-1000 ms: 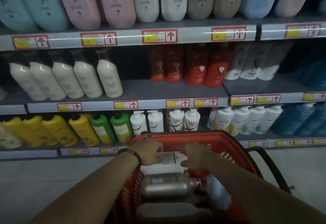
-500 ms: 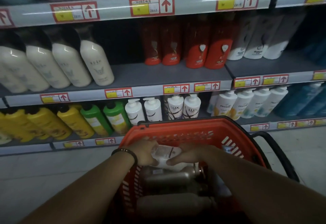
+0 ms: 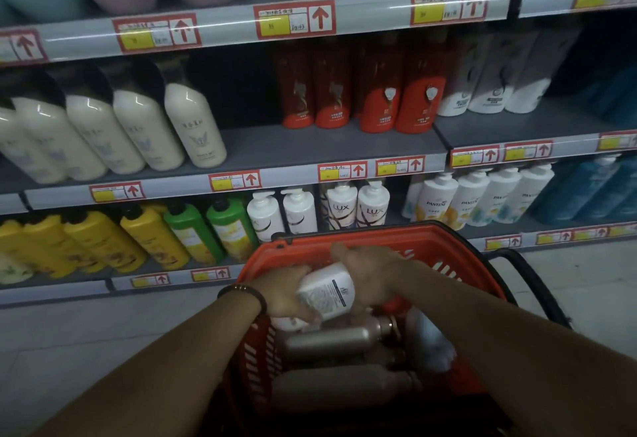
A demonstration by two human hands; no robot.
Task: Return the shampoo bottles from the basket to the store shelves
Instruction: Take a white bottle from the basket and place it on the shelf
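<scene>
A red plastic basket (image 3: pixel 431 240) stands in front of me on the floor. Both hands hold one white shampoo bottle (image 3: pixel 327 293) just above the basket's contents, its printed back label facing up. My left hand (image 3: pixel 284 293) grips its lower left side and my right hand (image 3: pixel 370 273) curls over its top right end. Below it lie two metallic beige bottles (image 3: pixel 331 340) on their sides and a pale bottle (image 3: pixel 429 343) at the right. The store shelves (image 3: pixel 310 147) rise right behind the basket.
Shelves carry cream bottles (image 3: pixel 193 126) at left, red bottles (image 3: pixel 375 99) in the middle, white pump bottles (image 3: pixel 372 207) and yellow and green bottles (image 3: pixel 182 236) lower down. A bare stretch of the middle shelf lies between cream and red bottles. The black basket handle (image 3: pixel 537 281) hangs right.
Both hands have lifted the white bottle out of the pile and tilted it, label up. The view has dropped slightly and moved closer to the shelves.
</scene>
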